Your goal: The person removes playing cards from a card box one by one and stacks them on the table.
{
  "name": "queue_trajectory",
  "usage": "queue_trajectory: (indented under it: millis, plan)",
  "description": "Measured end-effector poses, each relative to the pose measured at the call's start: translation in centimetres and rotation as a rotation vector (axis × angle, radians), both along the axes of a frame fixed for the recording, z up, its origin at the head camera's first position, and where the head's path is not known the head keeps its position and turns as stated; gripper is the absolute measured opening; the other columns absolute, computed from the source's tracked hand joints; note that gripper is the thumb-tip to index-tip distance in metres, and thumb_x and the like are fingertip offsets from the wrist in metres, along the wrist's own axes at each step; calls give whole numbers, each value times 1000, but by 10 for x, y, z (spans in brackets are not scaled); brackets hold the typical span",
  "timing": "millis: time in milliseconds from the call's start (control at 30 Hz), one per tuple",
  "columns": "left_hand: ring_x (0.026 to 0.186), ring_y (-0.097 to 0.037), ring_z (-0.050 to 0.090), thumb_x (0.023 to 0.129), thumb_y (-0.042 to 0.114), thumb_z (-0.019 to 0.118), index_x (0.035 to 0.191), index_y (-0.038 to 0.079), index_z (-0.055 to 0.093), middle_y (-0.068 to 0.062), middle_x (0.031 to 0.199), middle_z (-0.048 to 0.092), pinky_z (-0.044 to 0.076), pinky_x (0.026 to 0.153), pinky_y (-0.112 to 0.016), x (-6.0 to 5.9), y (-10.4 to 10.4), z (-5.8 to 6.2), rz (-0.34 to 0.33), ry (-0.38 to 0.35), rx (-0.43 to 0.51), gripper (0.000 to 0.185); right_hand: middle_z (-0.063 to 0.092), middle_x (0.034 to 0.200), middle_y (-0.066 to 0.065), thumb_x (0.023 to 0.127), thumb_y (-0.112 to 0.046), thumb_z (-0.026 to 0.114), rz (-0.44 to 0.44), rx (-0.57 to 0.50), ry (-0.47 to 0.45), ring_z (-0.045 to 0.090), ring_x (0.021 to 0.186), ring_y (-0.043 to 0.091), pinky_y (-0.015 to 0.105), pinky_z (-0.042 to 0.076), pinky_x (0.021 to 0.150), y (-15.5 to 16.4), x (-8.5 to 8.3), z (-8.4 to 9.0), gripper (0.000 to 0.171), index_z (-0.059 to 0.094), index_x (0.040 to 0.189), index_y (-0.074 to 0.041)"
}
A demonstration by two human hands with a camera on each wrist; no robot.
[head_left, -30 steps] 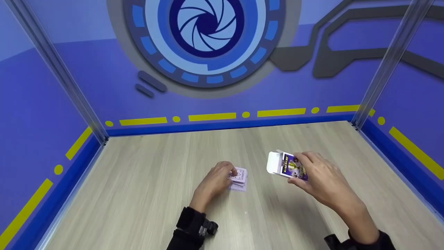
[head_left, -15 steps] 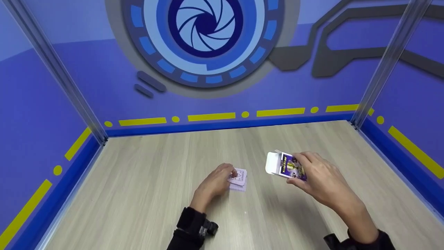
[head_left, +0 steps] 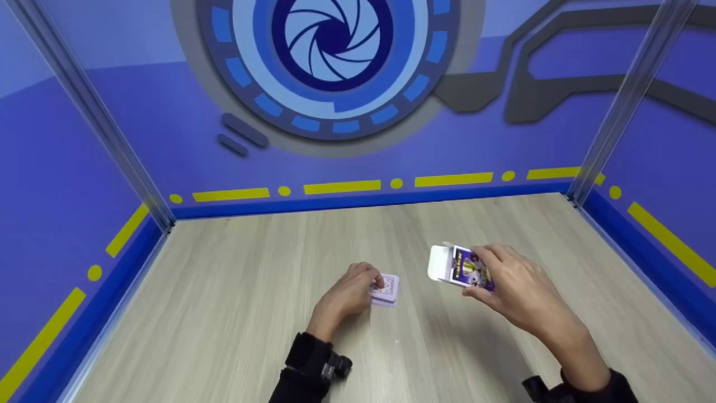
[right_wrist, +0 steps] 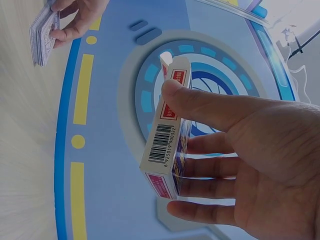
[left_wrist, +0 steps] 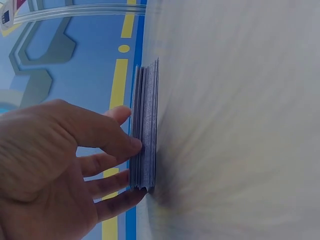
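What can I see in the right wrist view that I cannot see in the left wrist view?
Only the right wrist view shows the right hand holding the card box between thumb and fingers, with its barcode and open flap. Only the left wrist view shows the thin edges of the card stack from close by, with the left hand fingers touching them. Both show the card stack, the left hand and the blue wall.

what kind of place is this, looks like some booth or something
Likely a small staged booth, not a home: blue printed walls with a camera-shutter graphic, metal corner posts, and a bare wood-look tabletop.
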State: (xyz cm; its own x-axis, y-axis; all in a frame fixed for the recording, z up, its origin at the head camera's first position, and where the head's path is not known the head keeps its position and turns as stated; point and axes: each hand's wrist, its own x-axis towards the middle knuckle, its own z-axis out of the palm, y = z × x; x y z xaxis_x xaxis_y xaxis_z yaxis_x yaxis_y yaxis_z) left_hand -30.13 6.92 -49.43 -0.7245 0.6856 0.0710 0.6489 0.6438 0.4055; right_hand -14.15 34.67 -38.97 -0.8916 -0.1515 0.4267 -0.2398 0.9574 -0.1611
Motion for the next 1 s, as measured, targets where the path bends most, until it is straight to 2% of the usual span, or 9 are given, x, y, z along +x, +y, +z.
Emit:
queue_trajectory:
  millis: [100, 367, 433, 533, 633, 700, 867, 933, 1000]
  plan:
    - [124, -26, 52, 78, -18, 61, 104, 10, 69, -6, 127, 60, 42, 108, -39, 0, 0, 0, -13, 18, -8, 39, 66, 118, 16, 78, -34, 92, 2, 1, 6, 65, 104, 33, 53, 54, 80, 0, 0, 0, 69, 62, 131, -1]
    - [130, -27, 47, 75, -11, 65, 107, 12, 70, -8, 135, 55, 42, 107, -40, -2, -3, 5, -16, -38, -3, 39, 65, 119, 17, 78, -34, 92, -8, 1, -7, 65, 103, 33, 53, 54, 80, -1, 0, -1, 69, 62, 131, -1]
    - [133, -26, 45, 77, -6, 66, 108, 12, 70, -8, 138, 53, 42, 107, -40, -2, -3, 7, 5, -55, 17, 36, 65, 119, 17, 78, -34, 92, -5, 0, -2, 65, 104, 33, 53, 54, 79, -1, 0, -1, 69, 62, 131, -1]
    - [134, -24, 46, 86, 3, 68, 111, 12, 70, -7, 139, 53, 43, 108, -41, -1, -3, 12, 59, -55, 69, 27, 65, 120, 17, 78, -34, 92, -1, -1, 3, 65, 104, 34, 54, 54, 79, -1, 0, 0, 69, 62, 131, -1]
    - [131, -22, 50, 95, 10, 68, 118, 11, 67, -6, 136, 57, 45, 107, -41, 3, 0, 21, 102, -22, 160, 23, 64, 121, 17, 78, -33, 92, 4, -3, 3, 64, 106, 34, 54, 54, 81, -1, 0, 0, 68, 62, 131, -1]
    - [119, -20, 56, 97, 10, 67, 120, 11, 64, -5, 126, 60, 49, 100, -38, 8, 3, 31, 109, -13, 261, 23, 64, 123, 18, 78, -31, 92, 9, -8, 1, 63, 109, 34, 54, 54, 83, -2, 0, 0, 68, 62, 131, -1]
    - [86, -14, 58, 98, 4, 66, 115, 5, 58, -2, 97, 59, 51, 76, -28, 27, 14, 62, 32, -32, 568, 19, 62, 123, 18, 76, -26, 93, 38, -31, -5, 61, 111, 33, 52, 54, 85, -5, 0, 1, 68, 62, 130, 0]
    - [83, -11, 58, 98, 3, 66, 114, 5, 58, 0, 94, 60, 52, 73, -25, 41, 19, 73, -8, -55, 642, 18, 62, 122, 17, 75, -24, 94, 53, -37, -5, 60, 110, 32, 51, 54, 85, -6, -1, 1, 68, 62, 130, 0]
    - [83, -9, 60, 99, 4, 66, 113, 6, 57, 0, 94, 62, 53, 72, -24, 55, 25, 83, -38, -79, 677, 17, 62, 121, 16, 74, -23, 95, 66, -43, -1, 60, 109, 31, 49, 53, 85, -7, -1, 0, 67, 62, 129, 0]
